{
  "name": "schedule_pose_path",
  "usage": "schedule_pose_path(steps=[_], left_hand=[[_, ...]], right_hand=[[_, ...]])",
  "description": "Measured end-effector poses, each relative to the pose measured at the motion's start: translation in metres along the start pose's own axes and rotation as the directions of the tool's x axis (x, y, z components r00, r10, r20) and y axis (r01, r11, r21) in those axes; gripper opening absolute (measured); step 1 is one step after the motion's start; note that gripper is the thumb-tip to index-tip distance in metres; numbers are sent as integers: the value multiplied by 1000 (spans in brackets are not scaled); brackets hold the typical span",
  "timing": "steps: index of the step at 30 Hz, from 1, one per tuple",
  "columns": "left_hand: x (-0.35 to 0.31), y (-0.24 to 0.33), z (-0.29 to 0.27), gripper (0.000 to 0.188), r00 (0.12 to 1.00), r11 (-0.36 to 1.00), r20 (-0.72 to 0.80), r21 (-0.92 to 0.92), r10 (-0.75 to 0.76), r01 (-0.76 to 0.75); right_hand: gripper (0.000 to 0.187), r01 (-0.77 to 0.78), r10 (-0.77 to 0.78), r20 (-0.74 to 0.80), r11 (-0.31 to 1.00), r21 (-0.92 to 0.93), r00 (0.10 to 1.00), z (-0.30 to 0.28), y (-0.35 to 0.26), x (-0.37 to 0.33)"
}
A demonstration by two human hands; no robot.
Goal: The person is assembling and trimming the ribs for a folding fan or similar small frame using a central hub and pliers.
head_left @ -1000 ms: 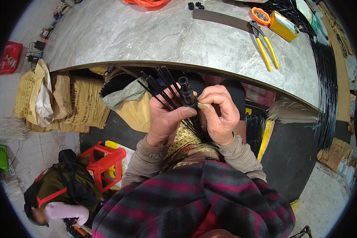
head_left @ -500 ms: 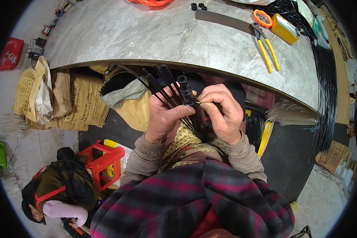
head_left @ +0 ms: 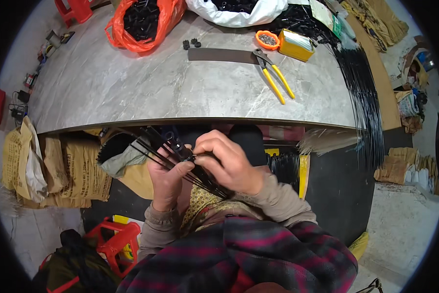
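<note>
My left hand (head_left: 166,179) is closed round a black tube with a bundle of thin black rods (head_left: 161,155), resembling an umbrella frame. The tube's open collared end (head_left: 173,139) points up and away from me, while the rods fan out past my left fingers. My right hand (head_left: 233,163) is closed in a pinch, its thumb and forefinger tips against the tube's side. Whatever those tips hold is too small and covered to make out. Both hands are over my lap, just below the table edge.
On the grey marbled table (head_left: 146,93) lie yellow-handled pliers (head_left: 275,80), a dark flat strip (head_left: 222,55), an orange bowl of small metal pieces (head_left: 267,40) and a yellow box (head_left: 296,46). Bags of black parts stand behind. Black rods (head_left: 366,107) overhang the right edge. A person crouches lower left.
The view has tilted up, showing more of the table and its bags. My right hand has turned over the tube, with its fingertips still at the side. A small light-coloured bit between them is now hidden.
</note>
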State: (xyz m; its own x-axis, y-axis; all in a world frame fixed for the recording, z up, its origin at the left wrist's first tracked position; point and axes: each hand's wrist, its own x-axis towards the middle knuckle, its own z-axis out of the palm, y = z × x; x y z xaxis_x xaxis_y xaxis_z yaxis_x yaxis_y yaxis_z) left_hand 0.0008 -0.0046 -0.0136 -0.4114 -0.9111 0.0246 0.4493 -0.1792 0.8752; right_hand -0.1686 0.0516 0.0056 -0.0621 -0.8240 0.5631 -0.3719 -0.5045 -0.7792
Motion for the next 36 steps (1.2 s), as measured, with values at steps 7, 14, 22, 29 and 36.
schedule_pose_path(steps=[7,14,22,29,36], left_hand=[[9,10,0,38,993,993,28,28,-118,118],[10,10,-10,43,989,992,78,2,-124,124],[10,11,-16,32,983,988,118,-38,-142,148],[7,8,-16,33,984,991,134,-53,-114,122],[0,15,-4,41,992,993,56,35,-115,113]], right_hand=[[58,-218,65,-208,288,-933,976,-127,74,39],[46,-235,167,-210,142,-962,963,-169,133,44],[39,-736,668,387,676,45,636,-121,-31,20],[23,-571,538,664,797,-198,520,-89,-55,12],[21,-528,527,704,811,-251,476,-77,-54,14]])
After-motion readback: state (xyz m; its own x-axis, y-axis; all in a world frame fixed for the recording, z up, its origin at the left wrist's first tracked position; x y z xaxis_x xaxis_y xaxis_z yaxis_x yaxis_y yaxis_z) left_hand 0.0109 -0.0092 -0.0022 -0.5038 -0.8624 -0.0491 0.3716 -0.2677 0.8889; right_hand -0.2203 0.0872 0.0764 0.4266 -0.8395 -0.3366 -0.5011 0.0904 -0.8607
